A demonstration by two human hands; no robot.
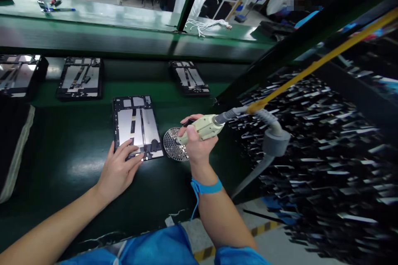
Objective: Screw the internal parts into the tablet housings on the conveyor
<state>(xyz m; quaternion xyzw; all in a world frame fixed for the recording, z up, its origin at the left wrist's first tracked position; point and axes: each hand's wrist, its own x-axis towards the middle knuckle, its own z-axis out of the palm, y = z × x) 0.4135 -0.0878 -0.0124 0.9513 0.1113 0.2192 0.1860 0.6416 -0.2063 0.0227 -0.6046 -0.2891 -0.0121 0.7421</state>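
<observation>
An opened tablet (149, 126) lies flat on the green bench in front of me, its silver inner plate and dark ribbon cables showing. My left hand (120, 165) rests on its lower edge, fingers stretched out over the near left corner. My right hand (199, 143) is wrapped round a cream electric screwdriver (205, 127), with a grey cable running from its back end. The tool's front end points down at a round metal screw tray (172, 147) full of small holes, just right of the tablet. Whether the tip touches the tray I cannot tell.
More opened tablets, one at the far middle (189, 78), others at the left (81, 78), lie along the back. Dense rows of dark, shiny pieces (311, 153) fill the right side. A yellow strap (311, 68) holds up the screwdriver cable. Dark padded material (12, 140) lies at the left.
</observation>
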